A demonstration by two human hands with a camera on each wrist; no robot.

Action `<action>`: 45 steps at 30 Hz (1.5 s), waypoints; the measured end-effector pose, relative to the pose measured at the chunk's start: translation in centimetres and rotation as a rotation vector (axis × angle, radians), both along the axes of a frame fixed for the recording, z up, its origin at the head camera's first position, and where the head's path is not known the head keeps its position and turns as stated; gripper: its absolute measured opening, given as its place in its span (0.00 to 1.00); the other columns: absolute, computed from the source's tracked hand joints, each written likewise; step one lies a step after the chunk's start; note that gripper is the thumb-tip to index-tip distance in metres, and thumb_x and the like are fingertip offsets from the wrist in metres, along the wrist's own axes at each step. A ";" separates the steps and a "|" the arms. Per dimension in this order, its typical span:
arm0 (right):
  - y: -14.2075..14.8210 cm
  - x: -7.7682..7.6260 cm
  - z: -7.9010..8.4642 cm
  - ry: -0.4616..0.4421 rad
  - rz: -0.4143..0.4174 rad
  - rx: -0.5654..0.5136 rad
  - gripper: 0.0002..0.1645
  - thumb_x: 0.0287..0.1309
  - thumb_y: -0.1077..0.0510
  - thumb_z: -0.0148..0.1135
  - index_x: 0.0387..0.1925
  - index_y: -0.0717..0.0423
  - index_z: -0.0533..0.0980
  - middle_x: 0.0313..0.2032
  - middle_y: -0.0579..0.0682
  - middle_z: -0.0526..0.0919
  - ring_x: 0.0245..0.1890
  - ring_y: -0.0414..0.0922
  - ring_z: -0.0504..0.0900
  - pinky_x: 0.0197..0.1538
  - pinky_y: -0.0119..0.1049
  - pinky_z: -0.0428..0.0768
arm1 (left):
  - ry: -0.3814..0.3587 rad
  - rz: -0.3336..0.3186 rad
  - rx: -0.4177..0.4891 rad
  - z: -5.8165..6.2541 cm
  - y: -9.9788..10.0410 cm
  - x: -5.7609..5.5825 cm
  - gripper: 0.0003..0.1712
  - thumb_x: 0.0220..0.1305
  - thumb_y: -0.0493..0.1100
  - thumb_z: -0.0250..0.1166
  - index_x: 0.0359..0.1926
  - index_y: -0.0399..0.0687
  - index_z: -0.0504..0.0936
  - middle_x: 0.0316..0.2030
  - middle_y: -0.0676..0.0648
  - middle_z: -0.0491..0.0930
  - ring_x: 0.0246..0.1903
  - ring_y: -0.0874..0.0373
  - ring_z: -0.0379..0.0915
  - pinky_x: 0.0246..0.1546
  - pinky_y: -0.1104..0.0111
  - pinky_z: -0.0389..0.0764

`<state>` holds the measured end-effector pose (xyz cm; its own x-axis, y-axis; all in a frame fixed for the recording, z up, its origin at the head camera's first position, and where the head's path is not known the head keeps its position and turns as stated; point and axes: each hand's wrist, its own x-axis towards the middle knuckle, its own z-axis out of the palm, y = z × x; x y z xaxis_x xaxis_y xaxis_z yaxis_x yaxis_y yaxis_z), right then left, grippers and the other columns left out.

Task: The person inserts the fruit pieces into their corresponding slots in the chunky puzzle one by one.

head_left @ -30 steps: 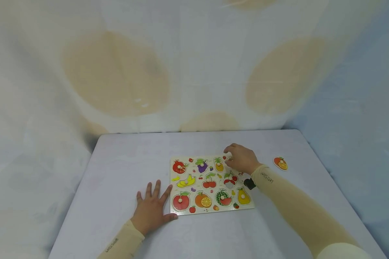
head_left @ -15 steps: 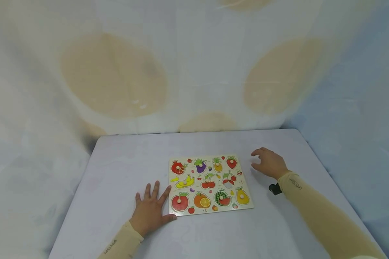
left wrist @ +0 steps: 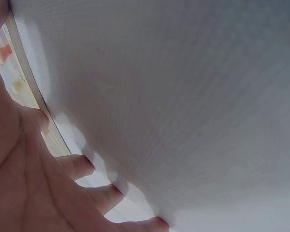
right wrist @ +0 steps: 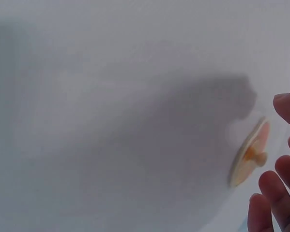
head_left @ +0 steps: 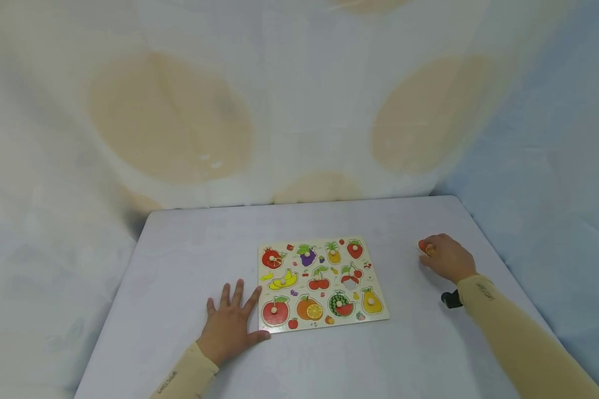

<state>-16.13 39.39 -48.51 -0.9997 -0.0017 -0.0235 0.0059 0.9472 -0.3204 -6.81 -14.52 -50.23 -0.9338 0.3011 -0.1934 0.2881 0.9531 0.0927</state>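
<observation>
My left hand [head_left: 227, 332] lies spread on the table at the left edge of a fruit puzzle board [head_left: 299, 327]. Its index finger and thumb reach the board's edge, and the left wrist view shows the fingertips [left wrist: 111, 193] down on the white surface. Out on the right, my right hand [head_left: 448, 259] is over a loose orange puzzle piece [head_left: 423, 246] and partly covers it. In the right wrist view this piece [right wrist: 247, 164] lies flat with its small knob up, while thumb and fingers [right wrist: 275, 193] hover around it, apart from the knob.
The board carries pictured fruit, many with knobs, such as the apple [head_left: 275, 312], watermelon [head_left: 341, 305] and pear [head_left: 372, 302]. The board's orange picture [head_left: 309, 308] shows no clear knob. A white table [head_left: 189, 244] ends at a curtain [head_left: 299, 111] behind.
My right hand has moved right, from over the board's upper right corner to the loose orange piece. The strawberry at that corner has come into view. The left hand stays put.
</observation>
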 end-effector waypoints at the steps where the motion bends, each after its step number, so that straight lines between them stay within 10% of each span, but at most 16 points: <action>1: 0.3 0.2 -0.1 -0.001 -0.013 -0.014 0.26 0.58 0.50 0.67 0.54 0.61 0.78 0.52 0.65 0.77 0.45 0.61 0.79 0.43 0.59 0.78 | 0.000 0.000 0.000 0.0 0.0 0.0 0.61 0.47 0.79 0.65 0.78 0.61 0.58 0.75 0.34 0.51 0.71 0.27 0.44 0.58 0.26 0.52; 45: 1.3 0.5 -1.5 0.051 -0.103 -0.023 0.26 0.58 0.50 0.66 0.50 0.66 0.79 0.41 0.66 0.84 0.32 0.55 0.82 0.32 0.50 0.80 | 0.017 -0.010 -0.008 0.4 0.1 0.1 0.60 0.48 0.80 0.64 0.77 0.61 0.59 0.75 0.34 0.52 0.71 0.27 0.46 0.58 0.26 0.55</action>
